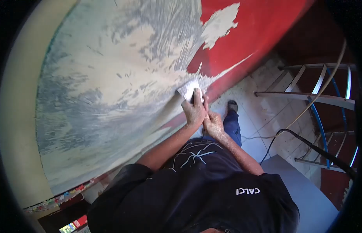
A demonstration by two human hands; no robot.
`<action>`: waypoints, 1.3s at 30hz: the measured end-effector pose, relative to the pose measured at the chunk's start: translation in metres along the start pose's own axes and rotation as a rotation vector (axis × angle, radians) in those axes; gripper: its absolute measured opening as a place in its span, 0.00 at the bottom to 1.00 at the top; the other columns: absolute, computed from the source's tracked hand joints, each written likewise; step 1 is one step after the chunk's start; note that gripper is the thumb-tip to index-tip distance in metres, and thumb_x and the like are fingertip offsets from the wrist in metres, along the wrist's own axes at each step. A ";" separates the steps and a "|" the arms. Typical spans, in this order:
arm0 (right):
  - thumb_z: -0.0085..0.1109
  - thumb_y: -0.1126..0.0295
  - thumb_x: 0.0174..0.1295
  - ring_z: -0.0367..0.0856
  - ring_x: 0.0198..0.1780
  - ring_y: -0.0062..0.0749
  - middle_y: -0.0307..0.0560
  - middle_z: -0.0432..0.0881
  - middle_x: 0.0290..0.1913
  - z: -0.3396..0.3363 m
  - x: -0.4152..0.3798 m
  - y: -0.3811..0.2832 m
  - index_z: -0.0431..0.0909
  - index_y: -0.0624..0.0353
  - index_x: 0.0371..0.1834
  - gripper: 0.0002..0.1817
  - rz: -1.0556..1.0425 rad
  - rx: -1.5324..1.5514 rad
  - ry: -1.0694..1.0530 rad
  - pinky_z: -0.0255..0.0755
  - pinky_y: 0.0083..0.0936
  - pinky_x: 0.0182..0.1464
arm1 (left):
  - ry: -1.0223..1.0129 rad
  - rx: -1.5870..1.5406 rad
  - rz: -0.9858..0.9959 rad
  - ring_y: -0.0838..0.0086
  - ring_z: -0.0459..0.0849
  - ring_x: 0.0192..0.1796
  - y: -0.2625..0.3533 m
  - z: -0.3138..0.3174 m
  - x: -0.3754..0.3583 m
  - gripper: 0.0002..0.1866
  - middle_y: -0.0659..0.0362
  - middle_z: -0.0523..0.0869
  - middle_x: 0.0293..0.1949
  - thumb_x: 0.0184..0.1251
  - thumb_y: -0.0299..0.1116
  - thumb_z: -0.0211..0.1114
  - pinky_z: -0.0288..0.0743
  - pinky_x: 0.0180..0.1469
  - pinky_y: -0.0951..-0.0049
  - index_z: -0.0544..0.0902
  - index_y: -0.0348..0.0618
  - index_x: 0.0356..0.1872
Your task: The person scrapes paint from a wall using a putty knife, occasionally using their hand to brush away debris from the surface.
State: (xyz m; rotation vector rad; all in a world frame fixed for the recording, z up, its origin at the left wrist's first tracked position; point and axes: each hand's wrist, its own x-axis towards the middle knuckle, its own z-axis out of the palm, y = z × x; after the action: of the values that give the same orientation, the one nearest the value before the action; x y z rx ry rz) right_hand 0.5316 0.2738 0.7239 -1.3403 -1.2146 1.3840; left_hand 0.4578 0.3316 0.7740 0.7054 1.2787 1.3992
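Note:
A scraper with a broad pale blade [187, 88] rests against the wall where red paint meets the stripped area. My left hand [194, 112] is closed around it close to the blade, thumb lying along the top. Just behind, my right hand [213, 123] is closed at the handle end, which the fingers mostly hide. Both hands look dusted with pale flecks. The wall [111, 77] shows rough grey and cream patches under the removed coating. Red paint [262, 27] still covers its upper right part, with a ragged pale patch [222, 25] in it.
A metal ladder [305, 95] stands at right, with a blue strap or hose [320, 120] across it. A beige cord [301, 114] and a black cable [317, 149] run over the tiled floor [262, 116]. A grey flat surface [297, 190] lies by my right side.

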 end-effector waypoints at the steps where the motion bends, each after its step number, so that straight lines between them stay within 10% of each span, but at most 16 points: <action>1: 0.48 0.61 0.65 0.78 0.26 0.54 0.64 0.76 0.25 -0.010 0.007 -0.013 0.76 0.66 0.33 0.16 -0.161 -0.179 0.027 0.69 0.37 0.30 | -0.090 0.024 0.021 0.78 0.69 0.11 0.014 0.003 -0.002 0.17 0.59 0.73 0.14 0.72 0.37 0.50 0.60 0.12 0.79 0.71 0.36 0.25; 14: 0.48 0.68 0.66 0.80 0.34 0.29 0.59 0.82 0.32 0.003 0.012 0.010 0.77 0.66 0.43 0.13 -0.117 -0.077 -0.021 0.72 0.31 0.38 | -0.051 0.005 0.086 0.84 0.69 0.13 0.003 -0.005 0.000 0.19 0.63 0.75 0.16 0.72 0.39 0.53 0.61 0.14 0.82 0.75 0.36 0.24; 21: 0.48 0.66 0.65 0.74 0.24 0.25 0.56 0.76 0.20 -0.015 0.024 -0.007 0.78 0.66 0.35 0.13 -0.094 -0.174 -0.079 0.70 0.33 0.30 | -0.062 0.006 0.133 0.81 0.68 0.14 0.010 0.005 0.004 0.14 0.60 0.74 0.18 0.74 0.36 0.50 0.60 0.15 0.81 0.73 0.35 0.32; 30: 0.49 0.65 0.64 0.81 0.29 0.43 0.64 0.77 0.26 -0.014 0.020 -0.010 0.76 0.67 0.34 0.13 0.077 -0.086 -0.079 0.71 0.37 0.34 | -0.052 -0.034 0.113 0.81 0.69 0.13 0.008 0.006 0.006 0.15 0.60 0.74 0.17 0.74 0.35 0.50 0.61 0.15 0.80 0.73 0.35 0.30; 35: 0.48 0.64 0.64 0.80 0.29 0.38 0.63 0.78 0.28 -0.016 0.031 -0.006 0.76 0.67 0.36 0.14 -0.246 -0.250 -0.026 0.72 0.35 0.37 | -0.028 -0.064 0.146 0.86 0.70 0.16 0.010 0.012 0.010 0.14 0.64 0.76 0.18 0.71 0.35 0.55 0.61 0.15 0.83 0.75 0.37 0.25; 39: 0.47 0.62 0.64 0.81 0.31 0.43 0.64 0.79 0.30 -0.023 0.024 -0.017 0.77 0.67 0.37 0.16 0.000 -0.142 -0.117 0.71 0.37 0.37 | -0.037 -0.090 0.138 0.84 0.71 0.14 0.015 0.014 0.003 0.16 0.62 0.77 0.18 0.72 0.35 0.54 0.62 0.15 0.81 0.75 0.37 0.24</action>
State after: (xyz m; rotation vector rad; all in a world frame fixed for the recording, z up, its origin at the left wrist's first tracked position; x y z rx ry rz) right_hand 0.5520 0.3020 0.7371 -1.3714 -1.4129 1.4145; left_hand 0.4653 0.3410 0.7905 0.7668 1.1487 1.5381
